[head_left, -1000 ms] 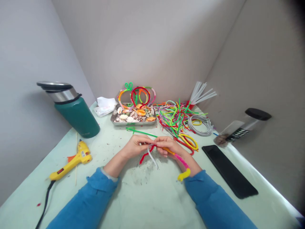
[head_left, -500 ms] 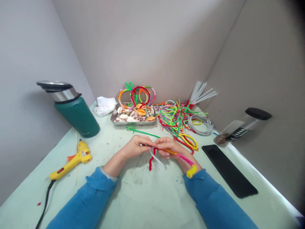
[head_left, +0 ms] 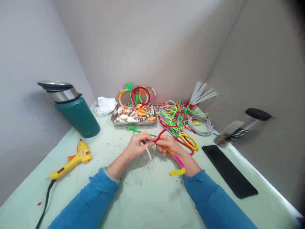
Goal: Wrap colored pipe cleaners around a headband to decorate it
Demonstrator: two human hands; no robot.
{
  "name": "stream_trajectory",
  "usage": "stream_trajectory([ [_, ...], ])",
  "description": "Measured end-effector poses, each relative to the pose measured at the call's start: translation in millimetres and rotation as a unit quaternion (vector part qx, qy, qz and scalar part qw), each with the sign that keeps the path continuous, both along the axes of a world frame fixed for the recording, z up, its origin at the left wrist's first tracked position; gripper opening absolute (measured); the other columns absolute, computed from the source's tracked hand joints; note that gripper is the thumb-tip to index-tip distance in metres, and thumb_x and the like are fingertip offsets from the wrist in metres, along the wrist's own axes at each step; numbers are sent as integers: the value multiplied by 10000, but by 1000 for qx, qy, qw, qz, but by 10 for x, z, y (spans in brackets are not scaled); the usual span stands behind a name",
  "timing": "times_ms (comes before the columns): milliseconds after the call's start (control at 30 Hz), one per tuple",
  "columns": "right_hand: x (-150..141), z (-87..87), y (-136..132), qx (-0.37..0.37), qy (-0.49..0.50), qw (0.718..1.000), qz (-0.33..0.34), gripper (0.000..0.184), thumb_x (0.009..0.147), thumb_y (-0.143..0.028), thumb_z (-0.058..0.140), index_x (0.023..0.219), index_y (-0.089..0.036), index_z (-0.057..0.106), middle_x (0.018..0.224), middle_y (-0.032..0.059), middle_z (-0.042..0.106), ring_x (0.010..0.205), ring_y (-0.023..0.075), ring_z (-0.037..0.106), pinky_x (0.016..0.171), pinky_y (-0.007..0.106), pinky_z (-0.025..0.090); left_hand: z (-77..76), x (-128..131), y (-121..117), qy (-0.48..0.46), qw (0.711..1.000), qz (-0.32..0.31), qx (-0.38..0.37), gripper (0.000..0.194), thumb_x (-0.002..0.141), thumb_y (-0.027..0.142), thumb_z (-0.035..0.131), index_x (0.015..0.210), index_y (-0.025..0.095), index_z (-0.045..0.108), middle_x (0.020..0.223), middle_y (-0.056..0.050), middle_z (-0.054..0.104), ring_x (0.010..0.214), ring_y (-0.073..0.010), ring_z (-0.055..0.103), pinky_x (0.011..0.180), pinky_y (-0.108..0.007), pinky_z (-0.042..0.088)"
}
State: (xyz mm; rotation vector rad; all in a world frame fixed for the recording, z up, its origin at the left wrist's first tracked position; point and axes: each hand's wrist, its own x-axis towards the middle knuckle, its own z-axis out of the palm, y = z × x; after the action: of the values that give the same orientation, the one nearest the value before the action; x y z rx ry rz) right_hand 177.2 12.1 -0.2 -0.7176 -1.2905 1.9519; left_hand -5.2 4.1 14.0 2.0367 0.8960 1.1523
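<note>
Between my hands is a cord wrapped in colored pipe cleaner: orange, then a pink stretch (head_left: 178, 160), with a bent yellow end (head_left: 177, 172). My right hand (head_left: 171, 147) is closed round the orange part. A red pipe cleaner (head_left: 160, 135) sticks up and to the right from where the fingertips meet. My left hand (head_left: 138, 145) pinches at the bare grey end of the cord (head_left: 149, 153), which curves down from its fingertips. The exact contact of the fingers with the red piece is partly hidden.
A metal tray (head_left: 133, 123) of seashells with wrapped rings stands behind my hands. Right of it lie tangled pipe cleaners (head_left: 175, 117) and a grey cord coil (head_left: 202, 125). A yellow glue gun (head_left: 71, 163) and green bottle (head_left: 78, 116) are left; a black phone (head_left: 228, 170) is right.
The red pipe cleaner's loose end hung down and now points up to the right. The yellow end has swung left and lower. Both hands have shifted slightly.
</note>
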Motion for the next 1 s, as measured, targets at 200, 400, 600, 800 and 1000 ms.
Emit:
stream_trajectory([
  [200,-79,-29,13,49,-30,995,-80,172,697,-288,629,761,-148,550,482,-44,549,344,54,414,351,174,329,-77,37,-10,-14,995,76,-66,191,746,311,598,760,120,598,686,-39,625,603,-117,567,580,-223,454],
  [400,-157,-81,4,67,-56,989,-119,177,712,-296,613,783,-149,544,469,-57,540,334,47,397,345,162,309,-94,51,2,-63,980,69,-175,223,721,339,608,720,130,528,563,17,555,477,-86,511,465,-190,391],
  [600,-187,-141,0,102,-84,984,-122,154,737,-305,580,791,-167,539,481,-62,539,338,51,401,340,159,308,-79,44,20,-90,967,84,-223,231,688,338,627,676,135,517,492,32,534,437,-90,498,441,-193,380],
  [800,-180,-196,15,117,-94,981,-122,140,746,-295,570,787,-164,546,477,-58,539,342,50,397,338,155,293,-90,52,40,-74,961,109,-244,231,714,343,593,659,123,552,478,23,531,414,-85,484,427,-190,378],
  [1000,-178,-155,10,92,-70,985,-131,153,738,-305,588,773,-166,535,470,-59,541,333,48,388,337,158,292,-82,68,26,-112,963,101,-222,229,715,346,605,712,146,493,542,38,521,435,-78,481,430,-186,386],
])
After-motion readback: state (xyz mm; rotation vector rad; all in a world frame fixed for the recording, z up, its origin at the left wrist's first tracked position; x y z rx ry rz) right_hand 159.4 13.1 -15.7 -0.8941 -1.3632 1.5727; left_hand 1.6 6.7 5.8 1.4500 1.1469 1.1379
